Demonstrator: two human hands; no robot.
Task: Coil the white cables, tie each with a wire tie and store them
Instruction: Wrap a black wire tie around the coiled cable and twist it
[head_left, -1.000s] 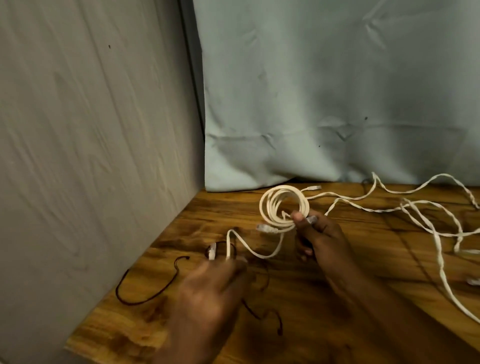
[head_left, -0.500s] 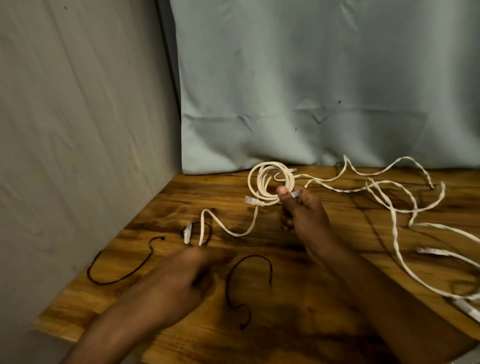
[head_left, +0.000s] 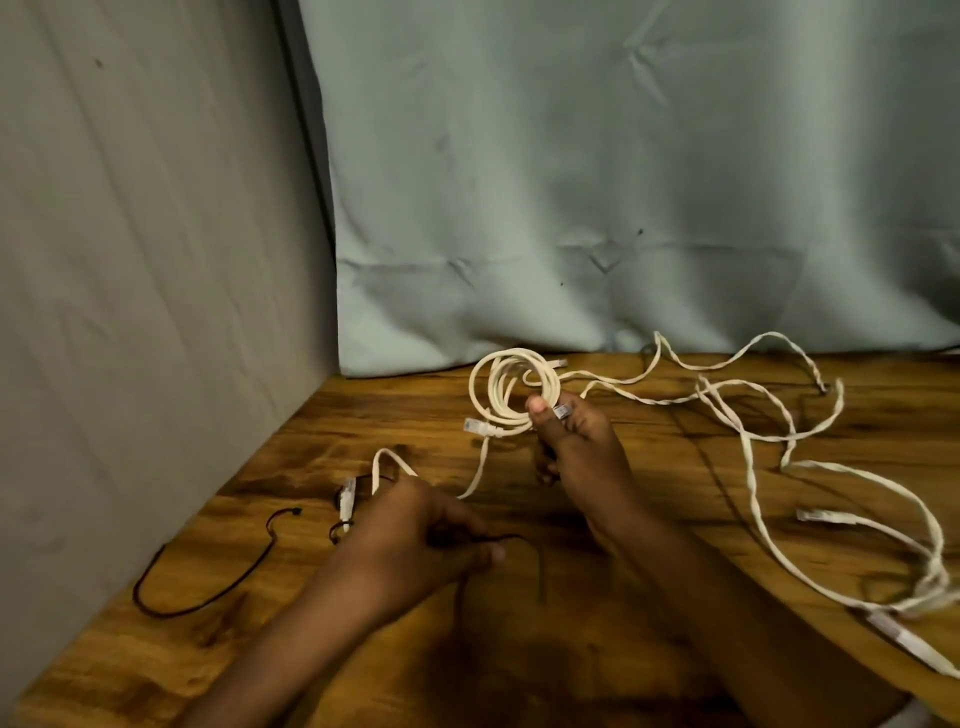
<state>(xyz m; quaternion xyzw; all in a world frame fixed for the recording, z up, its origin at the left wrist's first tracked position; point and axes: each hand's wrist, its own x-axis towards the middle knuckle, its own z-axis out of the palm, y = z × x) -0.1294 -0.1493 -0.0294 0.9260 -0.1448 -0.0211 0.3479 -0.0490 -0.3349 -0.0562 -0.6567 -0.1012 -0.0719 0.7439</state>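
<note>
1. 2 hands work over the wooden table (head_left: 363, 426): the right hand (head_left: 576, 447) pinches the coiled white cable (head_left: 511, 389) at the far middle.
2. The left hand (head_left: 415, 540) has its fingers curled, pinching a black wire tie (head_left: 511, 538) near the table.
3. Loose white cables (head_left: 753, 457) lie at the right; another black tie (head_left: 208, 587) lies at the left.

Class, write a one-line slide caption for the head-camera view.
Right hand holds a coiled white cable upright while left hand pinches a black wire tie on the wooden table.
</note>
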